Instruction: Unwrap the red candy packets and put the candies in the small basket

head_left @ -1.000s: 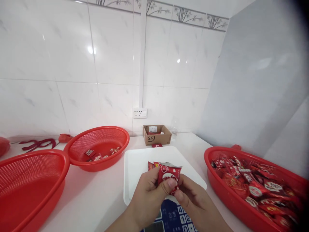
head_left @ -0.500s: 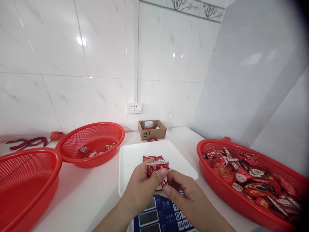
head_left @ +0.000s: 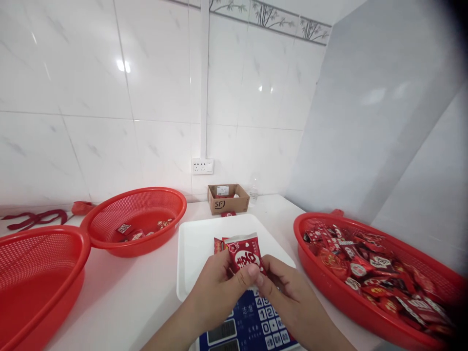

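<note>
A red snack packet [head_left: 244, 251] with a silvery top edge and white print stands tilted up between my two hands. My left hand [head_left: 227, 282] grips its lower left side, thumb across the front. From the right, my right hand [head_left: 280, 287] pinches the lower part, its thumb tip meeting the left thumb. Behind the held packet, part of another red packet [head_left: 218, 244] shows over the white weighing tray [head_left: 192, 263]; the rest of it is hidden. Below my hands lies the scale's blue keypad panel [head_left: 248, 321], partly covered by them.
On the right stands a red basket [head_left: 303, 253] full of red packets. Two red baskets are on the left: the farther one [head_left: 135, 204] holds a few packets, the nearer one [head_left: 47, 253] is cut off. An SF carton [head_left: 230, 204] and a clear bottle [head_left: 253, 190] stand by the wall.
Both hands have turned the packet more upright, so more of its printed front shows. My right hand has shifted slightly right. The whole view has moved a little.
</note>
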A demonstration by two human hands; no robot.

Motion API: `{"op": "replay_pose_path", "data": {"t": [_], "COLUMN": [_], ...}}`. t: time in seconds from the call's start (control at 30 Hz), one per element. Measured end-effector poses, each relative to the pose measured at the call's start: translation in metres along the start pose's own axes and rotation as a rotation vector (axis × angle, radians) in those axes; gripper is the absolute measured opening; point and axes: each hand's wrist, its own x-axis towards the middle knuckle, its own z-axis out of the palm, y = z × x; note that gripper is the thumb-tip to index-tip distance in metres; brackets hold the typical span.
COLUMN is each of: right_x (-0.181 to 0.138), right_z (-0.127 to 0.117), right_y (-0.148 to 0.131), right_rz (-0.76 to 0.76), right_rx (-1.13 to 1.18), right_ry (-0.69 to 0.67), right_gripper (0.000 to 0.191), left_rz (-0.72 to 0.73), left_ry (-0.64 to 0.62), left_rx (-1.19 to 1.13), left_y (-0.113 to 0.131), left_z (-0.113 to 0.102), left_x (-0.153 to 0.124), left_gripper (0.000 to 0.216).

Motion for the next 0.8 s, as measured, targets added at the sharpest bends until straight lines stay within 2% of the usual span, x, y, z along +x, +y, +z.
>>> {"op": "replay_pose_path", "data": {"t": [0.23,0.37,0.5,0.6,0.8], "right_x": [0.0023,0.0042,0.0051,0.0052,0.0061], "right_z": [-0.0015,0.0012,0.0023,0.0025,0.0052], "right_y": [0.0048,0.0044,0.0019,0.0012,0.006], "right_rz": [-0.068,-0.102,-0.089,-0.071,-0.073], "right_rx": [0.113,0.248,0.182,0.124,0.174], "right_ry": [-0.045,-0.085,-0.08,-0.072,-0.082], "right_gripper": [0.046,0.041,0.034,0.033,0.034], "left_rz": [-0.004,-0.018,0.002,0.006,0.035], "left_ry": [-0.06,-0.071,-0.033,0.001,0.043], "left_rx": [-0.077,-0.009,0.098,0.053,-0.025], "left_y": [-0.0016,0.0018,0.0026,0.0032,0.0048], "left_z": [-0.0012,-0.0021,-0.003,-0.0029,-0.0006], "left_x": [0.0001,-0.0009,-0.0019,-0.0021,-0.0011], "left_gripper": [0.038,0.046,0.056,0.048,0.037]}}
